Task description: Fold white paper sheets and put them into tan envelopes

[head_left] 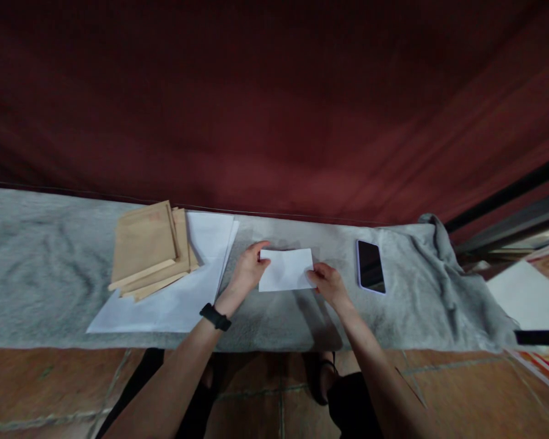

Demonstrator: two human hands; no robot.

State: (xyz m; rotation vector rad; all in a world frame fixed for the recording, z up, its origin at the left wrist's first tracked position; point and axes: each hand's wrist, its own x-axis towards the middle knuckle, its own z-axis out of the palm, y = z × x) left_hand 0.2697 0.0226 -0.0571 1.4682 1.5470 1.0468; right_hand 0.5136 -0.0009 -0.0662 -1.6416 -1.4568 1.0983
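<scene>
A small rectangle of white paper (286, 270), perhaps folded, is held up between both hands above the grey cloth. My left hand (250, 266) pinches its left edge, thumb on the near face and fingers behind. At the lower right corner, my right hand (328, 282) grips it with thumb and fingers. Left of my hands lie large white paper sheets (205, 244), with a stack of brown paper envelopes (144, 241) on top of them. To the right of my right hand is a phone (370, 266) with a dark screen and a pale purple case.
Grey cloth (412, 292) covers the narrow long surface and bunches up at its right end. A dark red hanging or wall (274, 122) rises behind it. White paper (528, 296) and printed matter sit at the far right, by dark bars. Tiled floor (251, 408) lies below.
</scene>
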